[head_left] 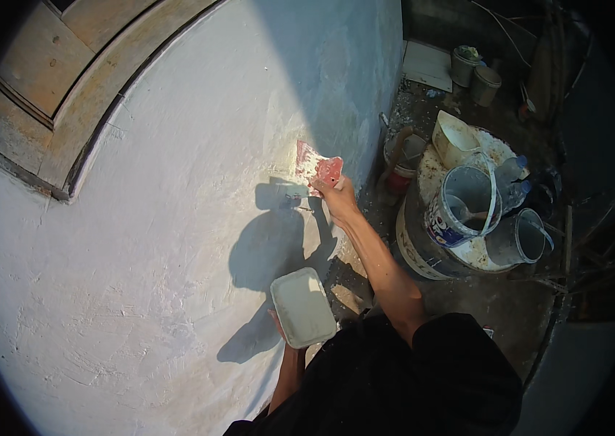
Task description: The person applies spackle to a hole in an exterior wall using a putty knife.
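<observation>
My right hand (339,200) is closed round a red putty scraper (330,171), its flat blade smeared with pale filler. The scraper lies against the plastered wall (177,240), where a yellowish damp-looking patch surrounds it. Lower down, my left hand (278,325) supports a shallow rectangular tray (302,305) from beneath and along its left edge. Greyish-white material coats the inside of the tray. Most of the left hand's fingers are hidden under it. My shadow falls on the wall between the tray and the scraper.
To the right stands a large drum (420,251) bearing a white bucket (464,203), a grey bucket (525,240), a cut-open pale container (456,138) and clear bottles (515,178). Another bucket (406,156) sits between drum and wall. A wooden frame (97,80) is at upper left.
</observation>
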Available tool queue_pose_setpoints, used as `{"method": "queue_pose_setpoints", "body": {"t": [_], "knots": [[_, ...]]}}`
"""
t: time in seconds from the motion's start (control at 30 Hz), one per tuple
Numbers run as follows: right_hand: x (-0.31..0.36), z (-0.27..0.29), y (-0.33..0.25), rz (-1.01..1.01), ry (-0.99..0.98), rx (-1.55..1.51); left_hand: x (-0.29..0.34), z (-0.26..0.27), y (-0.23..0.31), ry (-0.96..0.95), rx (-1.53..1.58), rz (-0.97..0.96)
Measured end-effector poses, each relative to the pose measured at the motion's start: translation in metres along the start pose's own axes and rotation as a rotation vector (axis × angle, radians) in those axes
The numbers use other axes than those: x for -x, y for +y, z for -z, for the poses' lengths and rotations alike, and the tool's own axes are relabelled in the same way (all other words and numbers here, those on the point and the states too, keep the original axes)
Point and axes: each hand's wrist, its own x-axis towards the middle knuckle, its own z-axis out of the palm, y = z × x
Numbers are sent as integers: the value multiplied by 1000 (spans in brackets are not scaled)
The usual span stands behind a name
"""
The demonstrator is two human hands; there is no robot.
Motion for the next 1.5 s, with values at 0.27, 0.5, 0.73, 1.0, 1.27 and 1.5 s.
{"method": "queue_pose_setpoints", "body": {"t": [0.27, 0.5, 0.73, 1.0, 1.27, 1.5], "knots": [[8, -13, -5, 47, 37, 35, -7, -23, 5, -161, 272, 150], [16, -23, -9, 69, -15, 80, 3, 52, 12, 54, 113, 70], [22, -25, -11, 111, -39, 130, 2, 37, 15, -30, 108, 93], [41, -43, -22, 155, -80, 195, 9, 47, 20, -35, 30, 114], [77, -43, -19, 323, -115, 625, 17, 51, 20, -41, -58, 144], [137, 7, -34, 30, -240, 550, -17, 44, 16, 114, -17, 45]]}}
